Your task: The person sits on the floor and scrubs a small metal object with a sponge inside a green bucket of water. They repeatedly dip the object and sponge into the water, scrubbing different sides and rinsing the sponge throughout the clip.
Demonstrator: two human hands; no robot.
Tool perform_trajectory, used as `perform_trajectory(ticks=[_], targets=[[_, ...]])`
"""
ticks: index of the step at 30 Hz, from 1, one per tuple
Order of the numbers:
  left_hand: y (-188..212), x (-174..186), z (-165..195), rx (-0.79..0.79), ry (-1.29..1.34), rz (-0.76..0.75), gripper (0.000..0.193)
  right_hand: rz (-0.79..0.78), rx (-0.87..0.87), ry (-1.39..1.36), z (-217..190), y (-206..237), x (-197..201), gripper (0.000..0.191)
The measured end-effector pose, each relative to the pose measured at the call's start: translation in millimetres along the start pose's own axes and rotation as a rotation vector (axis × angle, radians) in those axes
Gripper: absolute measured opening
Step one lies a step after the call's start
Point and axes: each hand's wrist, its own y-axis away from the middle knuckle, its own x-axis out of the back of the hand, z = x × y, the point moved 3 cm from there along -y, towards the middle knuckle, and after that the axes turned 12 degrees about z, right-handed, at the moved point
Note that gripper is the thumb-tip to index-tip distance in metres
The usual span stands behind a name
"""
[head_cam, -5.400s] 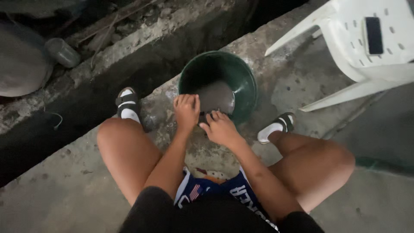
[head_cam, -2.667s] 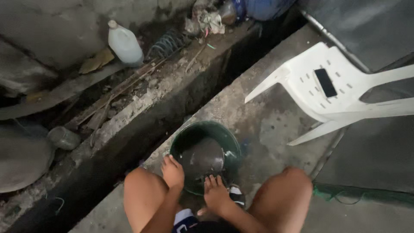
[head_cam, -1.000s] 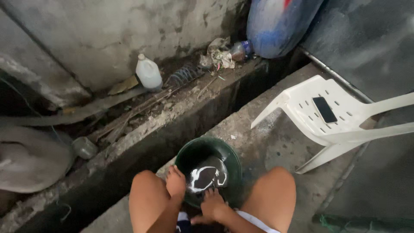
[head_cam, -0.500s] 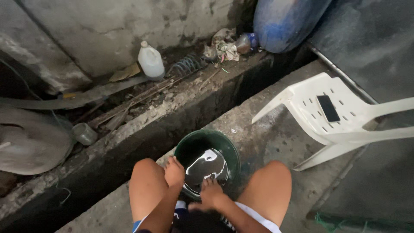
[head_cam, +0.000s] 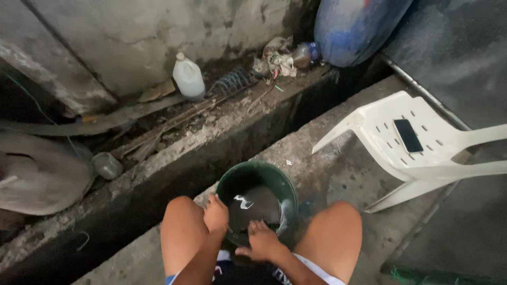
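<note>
Squatted on the concrete floor over the green bucket between both knees, left hand clamped on its near rim, right hand dipped inside, grip unclear, seemingly mid-rinse, likely needing firmer 2-handed hold.

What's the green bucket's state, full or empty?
Partly filled: dark water with a glint lies below the rim of the green bucket.

Right hand fingertips hidden in bucket; forearms, lap cut off at bottom edge.
</note>
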Motion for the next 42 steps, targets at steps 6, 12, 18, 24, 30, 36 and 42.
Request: perform_trajectory(ticks=[6,12,18,24,30,36,42], targets=[[-4,-2,-2,0.035,-0.008,-0.029,0.038,-0.129,0.028,0.081,-12,0,16,0.12],[-2,-5,-3,0.028,-0.046,-0.016,0.038,-0.228,0.032,0.194,-7,-9,1,0.114],[-1,-6,-3,-0.013,-0.052,0.014,0.035,-0.139,-0.036,0.114,2,-4,-15,0.129],[-3,-5,-3,0.024,-0.006,-0.004,0.035,-0.188,-0.017,0.12,5,-11,-9,0.13],[1,-4,-7,0.046,-0.016,-0.066,0.035,-0.203,-0.043,0.063,8,-19,-7,0.125],[-4,-5,-5,0.046,-0.016,-0.055,0.039,-0.139,-0.024,0.06,9,-15,-9,0.124],[-1,-16,-8,0.012,-0.017,-0.008,0.037,-0.271,0.001,0.17,8,-13,-16,0.126]])
